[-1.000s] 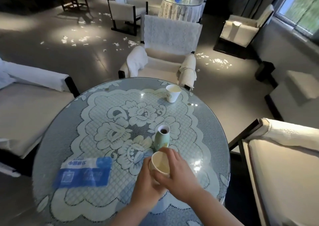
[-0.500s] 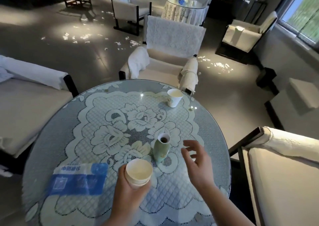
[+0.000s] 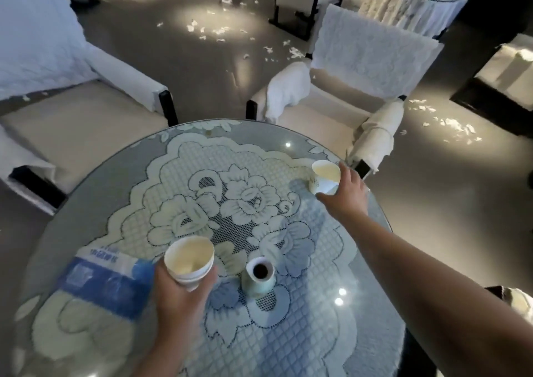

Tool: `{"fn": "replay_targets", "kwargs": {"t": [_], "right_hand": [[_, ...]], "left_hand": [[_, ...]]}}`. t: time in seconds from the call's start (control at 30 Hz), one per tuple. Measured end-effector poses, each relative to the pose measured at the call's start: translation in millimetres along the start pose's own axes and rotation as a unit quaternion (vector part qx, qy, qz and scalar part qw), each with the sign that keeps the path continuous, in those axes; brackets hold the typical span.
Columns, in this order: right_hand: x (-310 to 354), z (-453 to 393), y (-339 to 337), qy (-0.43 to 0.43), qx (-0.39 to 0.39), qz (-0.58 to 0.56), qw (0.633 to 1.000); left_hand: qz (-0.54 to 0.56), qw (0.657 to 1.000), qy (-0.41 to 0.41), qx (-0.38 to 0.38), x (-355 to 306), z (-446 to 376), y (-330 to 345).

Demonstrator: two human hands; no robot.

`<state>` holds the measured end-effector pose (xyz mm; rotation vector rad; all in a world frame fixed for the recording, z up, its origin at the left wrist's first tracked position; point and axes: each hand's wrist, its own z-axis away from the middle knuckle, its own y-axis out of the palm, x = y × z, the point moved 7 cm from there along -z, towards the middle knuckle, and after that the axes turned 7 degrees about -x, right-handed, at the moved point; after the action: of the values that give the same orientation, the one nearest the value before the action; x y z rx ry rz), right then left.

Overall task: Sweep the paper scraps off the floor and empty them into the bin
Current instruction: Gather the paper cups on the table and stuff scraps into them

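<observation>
Two hands taking paper cups from a round glass surface.

The left hand (image 3: pixel 176 293) is curling its fingers (image 3: pixel 212 273) round a cream, conical paper cup (image 3: pixel 189 258), lifted above the lace-patterned surface (image 3: pixel 115 192). The right hand (image 3: pixel 347 188) is gripping a second paper cup (image 3: pixel 324 176), tilted near the far rim. A small pale-green ceramic vase (image 3: pixel 258 277) is standing upright between the arms, beside a blue-and-white packet (image 3: pixel 103 283). White paper scraps (image 3: pixel 219 30) are lying scattered on the glossy grey floor beyond a white-draped armchair (image 3: pixel 340 88).
</observation>
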<state>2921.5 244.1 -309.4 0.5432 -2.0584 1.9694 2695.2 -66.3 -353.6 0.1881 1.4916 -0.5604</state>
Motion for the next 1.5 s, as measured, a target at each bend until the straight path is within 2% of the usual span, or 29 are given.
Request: {"fn": "replay_targets", "kwargs": {"t": [0.33,0.7,0.83,0.93,1.07,1.17,1.27,1.37,1.5], "right_hand": [[11,-49,37,-0.045,0.066,0.055,0.995],[26,-15,15,-0.026,-0.009,-0.056,0.998],[69,26,-27,-0.072,-0.045,-0.161,0.983],[118,74,-62,-0.138,-0.053,-0.23,0.962],[196,158,-73,-0.24,-0.002,-0.244,0.94],[237,220,-39,-0.242,0.032,-0.252,0.936],[251,282,27,-0.203,0.094,-0.237,0.945],[248,329,86,-0.174,0.131,-0.188,0.958],[248,364,122,-0.163,0.142,-0.124,0.969]], "left_hand": [[-0.019,1.0,-0.003,0.002,-16,-9,39],[0.0,1.0,-0.014,0.009,-8,-2,15],[-0.002,1.0,-0.005,0.009,0,-7,-5],[0.01,1.0,-0.004,-0.001,4,-17,-29],[0.013,1.0,0.007,-0.009,11,-39,-82],[-0.01,0.999,0.032,-0.034,9,-60,-137],[-0.027,0.998,0.019,-0.06,22,-84,-199],[-0.038,0.999,-0.001,-0.039,43,-104,-244],[-0.039,0.999,-0.004,0.014,50,-108,-268]]}}
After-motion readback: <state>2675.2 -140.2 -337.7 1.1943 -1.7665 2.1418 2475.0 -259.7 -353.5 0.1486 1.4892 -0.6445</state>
